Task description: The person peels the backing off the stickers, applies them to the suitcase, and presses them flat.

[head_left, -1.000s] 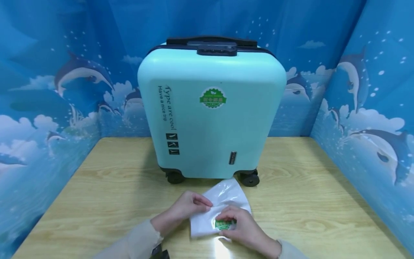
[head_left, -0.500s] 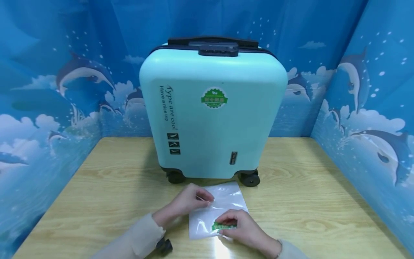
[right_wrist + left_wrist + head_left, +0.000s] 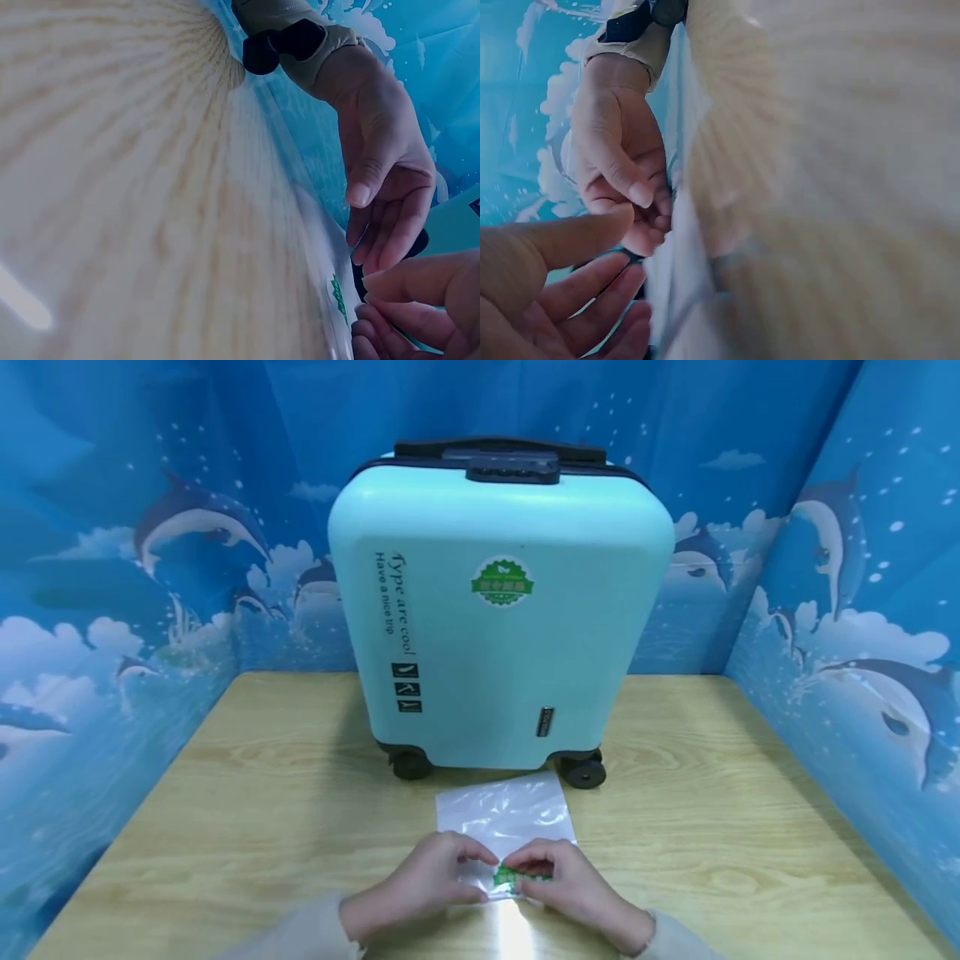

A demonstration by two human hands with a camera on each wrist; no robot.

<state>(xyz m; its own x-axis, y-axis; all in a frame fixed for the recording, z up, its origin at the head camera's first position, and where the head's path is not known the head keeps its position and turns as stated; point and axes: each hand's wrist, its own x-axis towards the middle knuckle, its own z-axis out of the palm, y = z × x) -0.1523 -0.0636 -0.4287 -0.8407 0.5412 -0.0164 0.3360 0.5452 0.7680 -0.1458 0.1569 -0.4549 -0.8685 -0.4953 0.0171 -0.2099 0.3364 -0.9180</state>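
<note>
A glossy white sheet [image 3: 510, 814] lies in front of a mint-green suitcase [image 3: 465, 643], bearing a green-and-white sticker [image 3: 504, 875] near its lower edge. My right hand [image 3: 573, 881] holds the sheet at the sticker, thumb and index finger curved around the sticker's right part and partly covering it. From the left, my left hand [image 3: 427, 877] reaches to the sticker's other side. Its thumb and fingers are spread and fairly straight in the left wrist view. The sheet [image 3: 330, 247] is seen nearly edge-on in the right wrist view, close to both hands' fingertips.
The suitcase stands upright on black wheels [image 3: 582, 771], with a similar round sticker [image 3: 502, 582] on its front and a black handle [image 3: 498, 447] on top. The wood-grain table [image 3: 712, 810] reaches blue dolphin-print curtains [image 3: 135, 610] at the back and sides.
My left hand has let go of the sheet's upper left part and moved down to the sticker. The sheet has flattened. The right hand has stayed at the sticker.
</note>
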